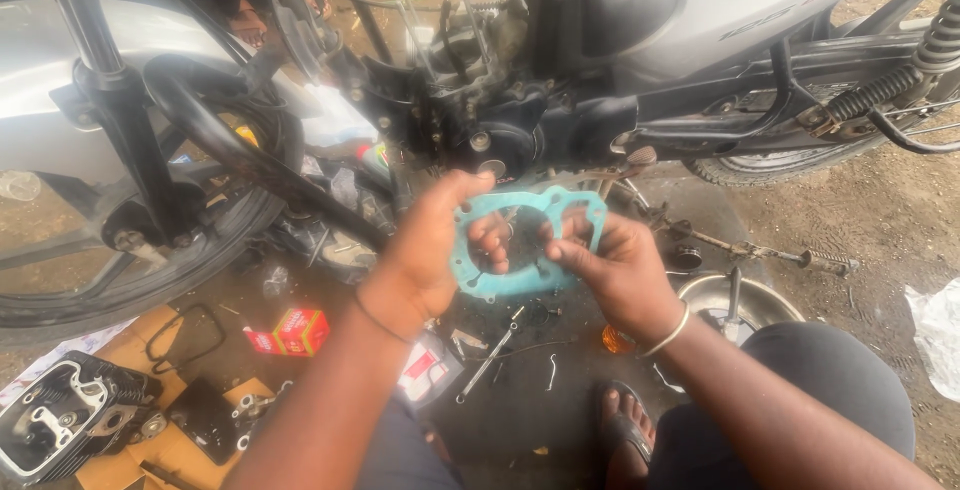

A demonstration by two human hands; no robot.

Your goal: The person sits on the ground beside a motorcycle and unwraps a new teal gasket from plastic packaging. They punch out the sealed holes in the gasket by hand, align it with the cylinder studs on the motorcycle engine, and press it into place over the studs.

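A thin teal gasket [560, 204] with a large round hole and several small bolt holes is held flat between both hands, in front of a motorcycle engine [500, 120]. My left hand [430, 250] grips its left edge, thumb along the top. My right hand [620, 265] pinches its right and lower edge. Both wrists wear thin bands.
The motorcycle's front wheel [150, 240] stands at left, the rear wheel and spring [880, 95] at right. On the ground lie a cylinder head [60, 420] on cardboard, a red small box [300, 330], a spanner [490, 358], a steel bowl [760, 300] and my sandalled foot [625, 430].
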